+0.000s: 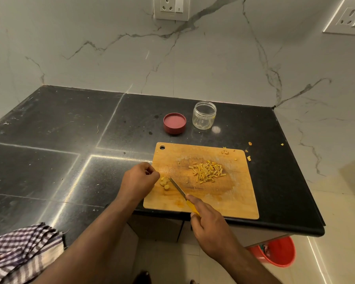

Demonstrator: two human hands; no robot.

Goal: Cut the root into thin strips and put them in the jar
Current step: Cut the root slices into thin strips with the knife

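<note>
On board's (203, 206) nine o'clock edge, left hand (138, 181) curls beside, perhaps steadying, root (164, 183); right hand (208, 224) grips knife (177, 188) angled to slice. Strips (207, 172) wait centrally; jar (204, 115) stands open at twelve.

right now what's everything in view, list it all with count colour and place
cutting board: one, light wood, near right edge of the counter
root pieces: a few, yellow, left end of the board beside the knife tip
strips: one pile, yellow, middle of the board
knife: one, steel blade, yellow handle, tip on the board
jar: one, clear, open, upright behind the board
lid: one, dark red, left of the jar
counter: one, black
sockets: two, white, on the marble wall
cloth: one, checked purple and white, lower left
bucket: one, red, on the floor
left hand: curled by the root pieces
right hand: grips the knife handle
</note>
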